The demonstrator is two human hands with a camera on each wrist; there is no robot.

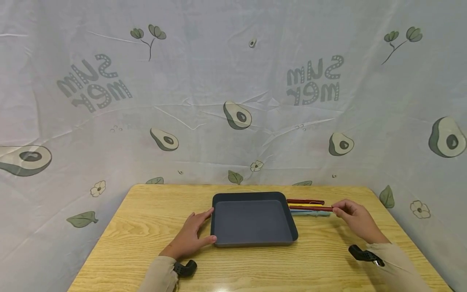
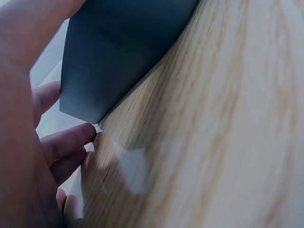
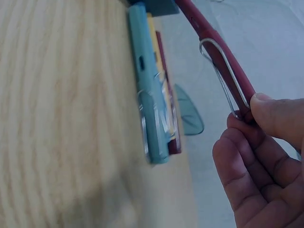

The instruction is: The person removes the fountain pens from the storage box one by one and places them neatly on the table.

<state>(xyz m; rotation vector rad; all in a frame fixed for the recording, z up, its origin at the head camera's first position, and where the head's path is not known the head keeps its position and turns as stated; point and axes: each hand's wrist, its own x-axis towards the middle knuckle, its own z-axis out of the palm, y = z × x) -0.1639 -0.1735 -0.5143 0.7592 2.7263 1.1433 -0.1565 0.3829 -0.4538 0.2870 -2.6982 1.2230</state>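
A dark grey rectangular tray [image 1: 251, 222] lies on the table. At its left side my left hand [image 1: 191, 235] rests with fingers spread, the thumb by the near corner and the index finger farther along the rim. My right hand [image 1: 359, 223] pinches the cap end of a dark red pen [image 3: 223, 61] with a wire clip between thumb and fingers. That pen points left, its far end overlapping the tray's right edge in the head view. Below it in the right wrist view lie a teal pen [image 3: 148, 90], a yellow pen [image 3: 153, 35] and another dark red pen [image 3: 175, 145], side by side.
The wooden table [image 1: 255, 267] runs back to a pale cloth [image 1: 204, 81] printed with avocados and leaves, which hangs behind and at both sides. The row of pens sits right beside the tray's right wall. Black wrist straps [image 1: 365, 254] show at both sleeves.
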